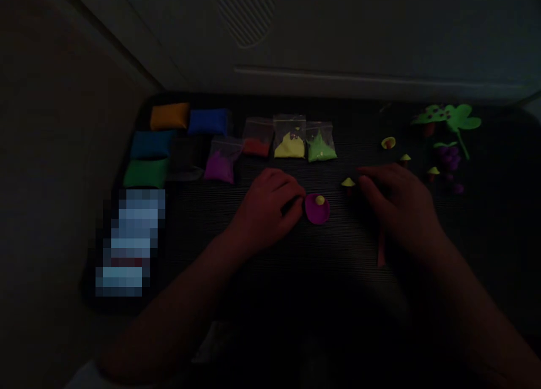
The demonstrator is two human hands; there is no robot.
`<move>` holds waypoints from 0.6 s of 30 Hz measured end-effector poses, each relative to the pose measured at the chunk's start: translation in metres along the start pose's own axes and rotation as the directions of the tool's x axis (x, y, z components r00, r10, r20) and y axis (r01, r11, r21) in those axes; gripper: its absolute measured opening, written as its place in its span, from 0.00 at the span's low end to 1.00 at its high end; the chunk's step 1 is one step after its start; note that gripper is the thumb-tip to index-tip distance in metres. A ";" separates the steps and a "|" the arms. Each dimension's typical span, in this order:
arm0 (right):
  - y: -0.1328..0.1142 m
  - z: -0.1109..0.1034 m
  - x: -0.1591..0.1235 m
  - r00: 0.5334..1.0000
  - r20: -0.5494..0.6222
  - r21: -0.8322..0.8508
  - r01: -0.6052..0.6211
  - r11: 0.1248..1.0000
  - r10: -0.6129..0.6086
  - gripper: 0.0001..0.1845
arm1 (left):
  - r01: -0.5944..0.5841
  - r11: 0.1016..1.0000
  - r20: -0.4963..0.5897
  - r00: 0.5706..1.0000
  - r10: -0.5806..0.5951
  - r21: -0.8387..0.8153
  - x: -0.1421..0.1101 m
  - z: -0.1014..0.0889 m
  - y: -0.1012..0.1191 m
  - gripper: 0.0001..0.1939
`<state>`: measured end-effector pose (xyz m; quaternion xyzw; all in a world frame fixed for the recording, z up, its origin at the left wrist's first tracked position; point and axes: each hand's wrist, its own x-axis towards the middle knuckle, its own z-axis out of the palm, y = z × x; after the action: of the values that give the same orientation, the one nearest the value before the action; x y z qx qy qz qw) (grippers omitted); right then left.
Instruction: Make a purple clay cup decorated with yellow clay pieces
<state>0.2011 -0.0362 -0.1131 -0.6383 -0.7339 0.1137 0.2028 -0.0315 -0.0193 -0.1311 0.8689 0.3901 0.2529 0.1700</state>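
Note:
The scene is very dark. A flat purple clay disc (316,210) with a small yellow ball on it lies on a black ribbed mat (253,265). My left hand (266,206) rests on the mat with its fingers curled, fingertips touching the disc's left edge. My right hand (397,200) lies palm down to the right of the disc, fingers loosely bent, close to a small yellow-capped clay mushroom (347,182). A thin pink stick (381,252) lies under the right wrist; whether the hand grips it is unclear.
Bags of coloured clay line the mat's back: orange (169,116), blue (208,121), green (146,172), purple (220,164), red (256,138), yellow (289,141), light green (321,144). Green clay leaves (448,117), purple grapes (450,157) and more small mushrooms sit at right. A blurred item (131,242) lies left.

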 end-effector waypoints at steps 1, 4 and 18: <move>0.000 0.002 0.001 1.000 0.015 -0.004 -0.001 1.000 0.001 0.15 | 0.000 1.000 -0.006 1.000 0.000 0.002 0.000 0.001 -0.001 0.07; 0.000 0.005 0.002 0.999 0.049 0.006 0.010 1.000 -0.010 0.15 | -0.012 1.000 -0.011 1.000 0.012 0.008 0.000 0.004 -0.002 0.07; -0.007 -0.005 -0.010 0.983 0.096 0.241 -0.177 0.954 0.159 0.12 | 0.031 0.996 -0.044 0.998 -0.035 -0.085 0.002 0.006 -0.004 0.08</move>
<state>0.1978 -0.0473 -0.1070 -0.6632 -0.6640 0.2454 0.2429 -0.0293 -0.0160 -0.1377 0.8484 0.3973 0.2858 0.2016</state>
